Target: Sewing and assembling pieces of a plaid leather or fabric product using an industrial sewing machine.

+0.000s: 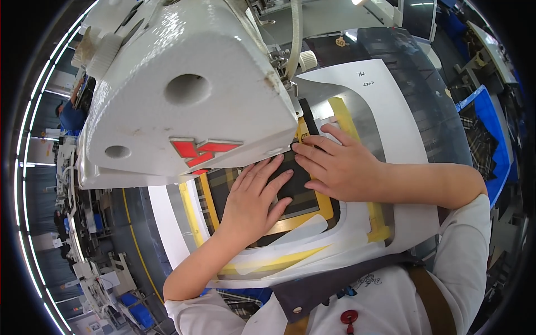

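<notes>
Before me a dark plaid fabric piece [306, 204] lies in a yellow-edged template frame [291, 223] under the white head of a sewing machine [240, 106]. My left hand [254, 195] rests flat on the fabric, fingers stretched toward the machine. Across from it, my right hand [338, 167] lies over the frame's right side, its fingers apart and slightly bent, tips on the dark fabric and frame edge near the needle area. The machine head hides the far left part of the frame and the needle tip. Neither hand appears to grasp anything.
A white sheet [397, 123] with a cut-out surrounds the frame on the dark glossy table [441, 111]. Yellow tape strips [346, 120] border the template. At the right stands a blue bin [505, 156] with plaid fabric. Another person [72, 114] is far left.
</notes>
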The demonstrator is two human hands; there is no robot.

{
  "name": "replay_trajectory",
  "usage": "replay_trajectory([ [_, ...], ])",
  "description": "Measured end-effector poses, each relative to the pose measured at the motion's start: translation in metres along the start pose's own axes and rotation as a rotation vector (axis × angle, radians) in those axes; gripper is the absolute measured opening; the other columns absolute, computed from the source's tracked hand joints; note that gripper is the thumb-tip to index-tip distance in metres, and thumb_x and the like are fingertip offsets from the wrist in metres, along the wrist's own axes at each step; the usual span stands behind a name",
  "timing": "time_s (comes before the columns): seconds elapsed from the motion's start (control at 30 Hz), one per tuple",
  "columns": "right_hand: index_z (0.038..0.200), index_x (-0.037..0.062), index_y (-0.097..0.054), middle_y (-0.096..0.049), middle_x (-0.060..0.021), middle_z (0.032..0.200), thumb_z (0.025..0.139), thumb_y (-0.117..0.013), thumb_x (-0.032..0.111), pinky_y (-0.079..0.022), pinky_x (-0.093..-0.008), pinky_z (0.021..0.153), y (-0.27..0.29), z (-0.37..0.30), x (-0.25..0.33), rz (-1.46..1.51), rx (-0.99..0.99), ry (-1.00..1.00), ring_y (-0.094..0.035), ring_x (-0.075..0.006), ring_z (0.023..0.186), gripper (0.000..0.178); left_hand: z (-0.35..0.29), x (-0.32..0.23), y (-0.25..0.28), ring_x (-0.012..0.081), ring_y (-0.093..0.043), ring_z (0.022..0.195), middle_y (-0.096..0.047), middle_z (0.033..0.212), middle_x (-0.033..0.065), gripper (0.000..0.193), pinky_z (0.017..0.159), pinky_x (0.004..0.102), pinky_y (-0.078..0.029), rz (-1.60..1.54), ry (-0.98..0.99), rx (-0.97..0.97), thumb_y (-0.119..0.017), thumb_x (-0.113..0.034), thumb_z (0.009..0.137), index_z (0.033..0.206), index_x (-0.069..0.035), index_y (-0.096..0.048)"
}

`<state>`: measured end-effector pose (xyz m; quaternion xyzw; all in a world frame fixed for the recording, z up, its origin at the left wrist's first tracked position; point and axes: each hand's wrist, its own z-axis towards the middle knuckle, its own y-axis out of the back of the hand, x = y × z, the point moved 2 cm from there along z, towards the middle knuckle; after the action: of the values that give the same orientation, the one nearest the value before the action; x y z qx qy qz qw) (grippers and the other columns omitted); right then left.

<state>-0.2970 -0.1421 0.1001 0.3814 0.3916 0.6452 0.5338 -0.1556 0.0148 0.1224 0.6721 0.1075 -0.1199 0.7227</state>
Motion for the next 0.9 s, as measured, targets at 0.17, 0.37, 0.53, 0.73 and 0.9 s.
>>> replay_trajectory([
  [0.17,0.108,0.0022,-0.063,-0.06,-0.0106,0.121,0.088,-0.06,0.038,-0.033,-0.045,0.106,-0.008,-0.002,-0.002,0.033,-0.006,0.04,-0.051,-0.0255,0.115,0.041,0.006,0.001,-0.007,0.0341,-0.044,0.129,-0.047,0.14,0.0119,0.046,0.107,0.0478,-0.035,0.015,0.039,0.008,-0.069,-0.02,0.081,0.125,-0.009,-0.057],
  [0.37,0.114,0.0051,-0.063,-0.057,-0.0084,0.127,0.085,-0.065,0.036,-0.033,-0.0464,0.106,-0.011,-0.002,-0.001,0.092,0.042,0.011,-0.046,-0.0248,0.123,0.042,0.006,0.007,-0.011,0.0297,-0.05,0.12,-0.049,0.136,0.0086,0.045,0.1,0.0445,-0.039,0.037,0.003,-0.038,-0.068,-0.026,0.084,0.125,-0.012,-0.056],
  [0.53,0.112,0.0063,-0.065,-0.059,-0.0076,0.125,0.086,-0.063,0.031,-0.036,-0.0456,0.104,0.0,-0.027,0.023,0.051,0.054,0.173,-0.049,-0.0242,0.122,0.036,0.004,0.012,-0.011,0.0355,-0.046,0.126,-0.049,0.139,0.0118,0.044,0.102,0.0465,-0.039,-0.056,0.008,-0.048,-0.07,-0.018,0.08,0.121,-0.009,-0.057],
  [0.73,0.107,0.0057,-0.066,-0.061,-0.0075,0.12,0.087,-0.062,0.028,-0.039,-0.0452,0.102,0.004,-0.034,0.033,0.075,0.035,0.301,-0.052,-0.0228,0.119,0.03,0.002,0.011,-0.011,0.035,-0.045,0.128,-0.048,0.139,0.0112,0.045,0.103,0.0471,-0.037,-0.041,0.001,-0.051,-0.07,-0.018,0.08,0.122,-0.009,-0.057],
  [0.9,0.105,0.0055,-0.066,-0.062,-0.0076,0.118,0.088,-0.062,0.028,-0.038,-0.0439,0.103,0.003,-0.034,0.035,0.007,0.051,0.336,-0.053,-0.0223,0.116,0.029,-0.003,0.006,-0.002,0.0322,-0.044,0.131,-0.048,0.14,0.0092,0.046,0.106,0.0477,-0.035,0.006,0.011,0.002,-0.071,-0.023,0.081,0.123,-0.011,-0.058],
])
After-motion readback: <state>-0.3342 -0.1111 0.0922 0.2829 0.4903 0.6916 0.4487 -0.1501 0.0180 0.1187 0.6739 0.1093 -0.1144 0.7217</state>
